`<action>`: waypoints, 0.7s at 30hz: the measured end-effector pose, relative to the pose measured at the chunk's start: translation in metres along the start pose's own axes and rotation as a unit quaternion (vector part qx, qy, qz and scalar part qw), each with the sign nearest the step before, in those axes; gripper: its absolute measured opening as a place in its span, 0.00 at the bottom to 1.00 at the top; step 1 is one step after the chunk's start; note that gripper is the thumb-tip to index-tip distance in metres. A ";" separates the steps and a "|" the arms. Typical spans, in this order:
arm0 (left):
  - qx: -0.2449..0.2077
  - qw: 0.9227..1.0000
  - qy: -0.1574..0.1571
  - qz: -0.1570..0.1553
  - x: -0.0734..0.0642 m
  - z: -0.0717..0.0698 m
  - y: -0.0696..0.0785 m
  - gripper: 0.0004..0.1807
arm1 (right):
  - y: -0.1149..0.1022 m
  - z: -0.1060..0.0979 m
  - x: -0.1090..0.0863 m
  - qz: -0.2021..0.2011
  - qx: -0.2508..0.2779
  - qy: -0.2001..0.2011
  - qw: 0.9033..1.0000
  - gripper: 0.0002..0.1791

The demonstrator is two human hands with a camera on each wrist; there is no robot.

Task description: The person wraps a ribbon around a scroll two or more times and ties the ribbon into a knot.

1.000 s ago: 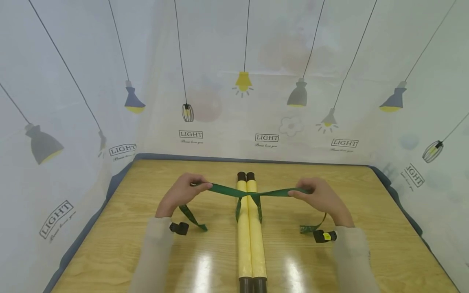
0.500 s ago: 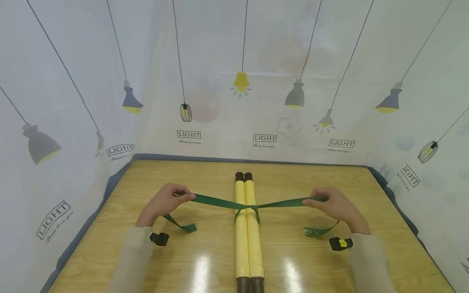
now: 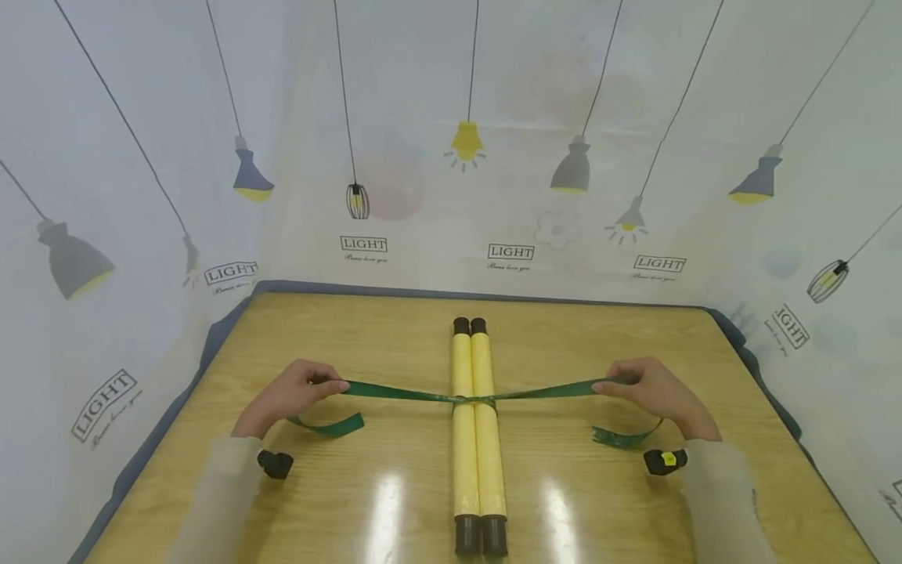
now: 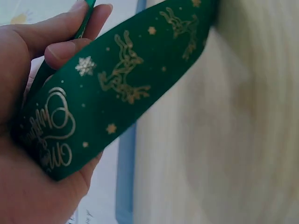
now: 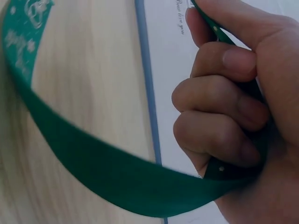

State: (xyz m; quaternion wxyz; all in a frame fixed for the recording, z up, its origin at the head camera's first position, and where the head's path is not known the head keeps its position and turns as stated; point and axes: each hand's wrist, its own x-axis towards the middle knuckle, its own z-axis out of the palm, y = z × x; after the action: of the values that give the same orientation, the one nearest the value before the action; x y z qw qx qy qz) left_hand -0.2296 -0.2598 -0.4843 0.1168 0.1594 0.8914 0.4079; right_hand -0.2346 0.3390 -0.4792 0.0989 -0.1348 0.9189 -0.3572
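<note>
Two yellow rods (image 3: 466,458) lie side by side on one wooden table (image 3: 564,337), lengthwise to the person. Each rod carries two dark end caps (image 3: 468,535), four in total. One green ribbon (image 3: 402,392) passes around both rods between the caps; whether it is knotted there cannot be told. Two ribbon sections extend outward, one per side, drawn nearly straight. The left hand (image 3: 296,389) pinches the left section between thumb and fingers; the right hand (image 3: 651,388) grips the right section, fingers curled. Two loose tails hang below the hands, one each. The left wrist view shows two printed reindeer on the ribbon. Two black devices (image 3: 665,461) sit at the wrists, one per sleeve (image 3: 218,486).
</note>
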 end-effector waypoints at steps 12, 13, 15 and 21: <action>0.006 0.999 0.009 -0.043 -0.004 0.008 -0.016 0.10 | 0.020 0.012 -0.001 -0.002 0.020 -0.030 0.999 0.17; 0.009 0.999 0.010 -0.042 -0.004 0.008 -0.018 0.10 | 0.021 0.013 -0.002 -0.002 0.020 -0.032 0.999 0.17; 0.015 0.999 0.008 -0.037 -0.003 0.009 -0.021 0.09 | 0.024 0.013 -0.003 -0.006 0.017 -0.034 0.999 0.18; 0.024 1.000 -0.002 -0.012 -0.005 0.001 -0.030 0.12 | 0.037 -0.001 -0.010 0.009 -0.019 -0.016 1.000 0.24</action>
State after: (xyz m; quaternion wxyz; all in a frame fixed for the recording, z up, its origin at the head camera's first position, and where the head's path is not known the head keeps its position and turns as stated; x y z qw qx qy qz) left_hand -0.2304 -0.2798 -0.5072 0.1195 0.1522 0.9025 0.3848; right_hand -0.2320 0.3689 -0.5035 0.1145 -0.1341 0.9251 -0.3362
